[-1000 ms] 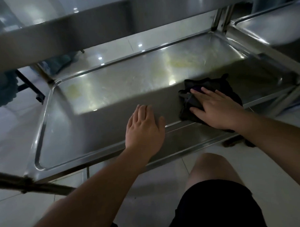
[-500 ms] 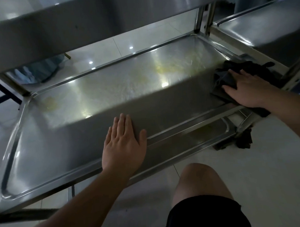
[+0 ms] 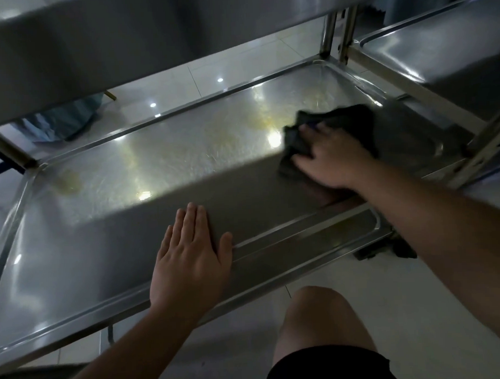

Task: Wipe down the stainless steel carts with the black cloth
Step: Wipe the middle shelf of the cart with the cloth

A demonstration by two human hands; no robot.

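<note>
Pressing down on the black cloth (image 3: 351, 129), the right hand (image 3: 331, 158) lies at the right of the frame with its fingers spread nearly straight over the bunched fabric; whether any fingertip hooks into a fold cannot be told. The cloth sits on the cart's lower shelf (image 3: 75, 260), near its right end, partly in the bright patch and partly in shadow. Yellowish smears (image 3: 272, 120) mark the steel just left of the cloth, and another stain (image 3: 68, 184) shows at the shelf's left end. The left hand (image 3: 189, 265) rests flat at lower centre, palm down on the shelf by its front rim, fingers together and straight, holding nothing. An upper shelf (image 3: 96, 44) crosses the top of the frame. A second cart (image 3: 436, 52) stands at upper right. A bare knee (image 3: 318, 314) shows at bottom centre.
</note>
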